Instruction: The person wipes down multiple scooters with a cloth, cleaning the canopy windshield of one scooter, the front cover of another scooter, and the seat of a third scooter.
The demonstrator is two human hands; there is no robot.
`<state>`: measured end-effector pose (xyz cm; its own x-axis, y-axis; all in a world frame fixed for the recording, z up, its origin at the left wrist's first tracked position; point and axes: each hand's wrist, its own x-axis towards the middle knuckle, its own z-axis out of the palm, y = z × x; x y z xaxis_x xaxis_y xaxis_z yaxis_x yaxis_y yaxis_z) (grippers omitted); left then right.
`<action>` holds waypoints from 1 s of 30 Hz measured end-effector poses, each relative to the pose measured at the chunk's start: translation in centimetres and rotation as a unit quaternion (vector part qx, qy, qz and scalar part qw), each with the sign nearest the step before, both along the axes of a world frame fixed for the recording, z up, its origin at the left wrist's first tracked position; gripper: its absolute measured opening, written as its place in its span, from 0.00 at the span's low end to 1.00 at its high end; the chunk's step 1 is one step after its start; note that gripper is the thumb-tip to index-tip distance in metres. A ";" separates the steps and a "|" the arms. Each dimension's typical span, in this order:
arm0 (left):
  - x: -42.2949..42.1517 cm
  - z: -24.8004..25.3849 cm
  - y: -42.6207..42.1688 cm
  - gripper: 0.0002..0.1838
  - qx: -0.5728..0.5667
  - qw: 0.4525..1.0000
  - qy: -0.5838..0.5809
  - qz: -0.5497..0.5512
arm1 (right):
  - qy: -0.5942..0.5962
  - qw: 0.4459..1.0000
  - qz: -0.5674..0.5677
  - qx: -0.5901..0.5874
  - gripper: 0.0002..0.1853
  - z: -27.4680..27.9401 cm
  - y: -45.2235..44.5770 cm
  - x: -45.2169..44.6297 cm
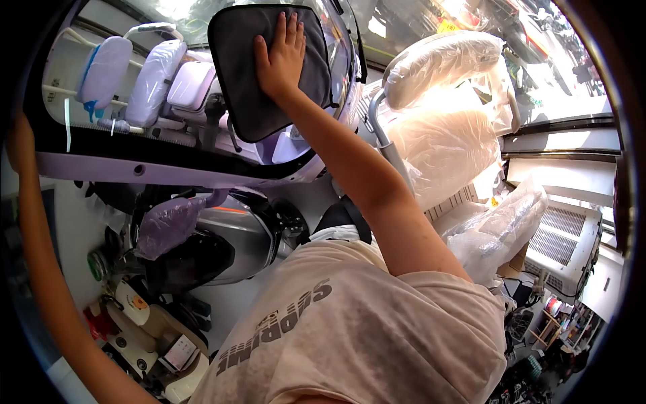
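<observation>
My right hand (282,60) lies flat with its fingers spread on a dark grey, black-edged pad (235,74) at the top centre. The pad rests against the clear windshield of a lilac vehicle (94,166), whose wrapped seats show through it. At the far left edge, my left hand (20,145) is raised beside the vehicle's lilac frame. Its fingers are lost in the dark rim of the view, and what it touches cannot be made out.
Right of the vehicle stands a plastic-wrapped seat (437,141) with a metal armrest. Below the frame is a grey and black scooter (229,236), with a beige scooter (148,323) at lower left. A white slatted unit (558,232) stands at right.
</observation>
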<state>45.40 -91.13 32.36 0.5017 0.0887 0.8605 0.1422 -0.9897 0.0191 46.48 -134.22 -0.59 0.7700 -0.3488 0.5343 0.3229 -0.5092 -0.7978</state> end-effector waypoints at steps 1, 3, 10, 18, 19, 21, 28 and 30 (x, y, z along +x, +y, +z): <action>-0.1 0.1 -0.9 0.33 -0.006 1.000 -0.003 -0.003 | 0.005 1.000 0.002 -0.002 0.41 0.0 0.6 -0.9; -0.2 0.0 -2.9 0.33 -0.023 1.000 -0.011 -0.005 | -0.006 1.000 -0.001 0.000 0.40 0.2 1.7 -2.6; -1.4 0.8 -7.3 0.34 -0.070 0.997 -0.031 -0.002 | -0.022 1.000 -0.006 -0.010 0.40 -0.8 5.1 -8.5; -2.0 1.3 -8.8 0.34 -0.071 0.997 -0.038 0.011 | -0.068 0.994 0.053 -0.067 0.43 -6.2 5.7 -14.0; -2.0 1.4 -9.2 0.34 -0.076 0.996 -0.039 0.015 | -0.074 0.994 0.052 -0.064 0.43 -6.3 5.3 -13.8; -1.3 1.1 -7.9 0.34 -0.057 0.998 -0.039 0.015 | -0.069 0.993 0.061 -0.072 0.44 -6.4 4.4 -13.7; 2.0 1.4 -0.8 0.36 0.050 0.998 -0.027 0.036 | -0.058 0.997 0.039 -0.036 0.43 -6.6 1.2 -10.5; 2.6 1.4 0.6 0.37 0.067 0.997 -0.018 0.044 | -0.059 0.997 0.034 -0.037 0.42 -6.6 0.0 -9.0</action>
<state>48.05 -90.54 33.76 0.4660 0.0141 0.8847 0.2292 -0.9677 -0.1054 37.51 -134.21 -7.23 0.7203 -0.2535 0.6457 0.4488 -0.5395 -0.7124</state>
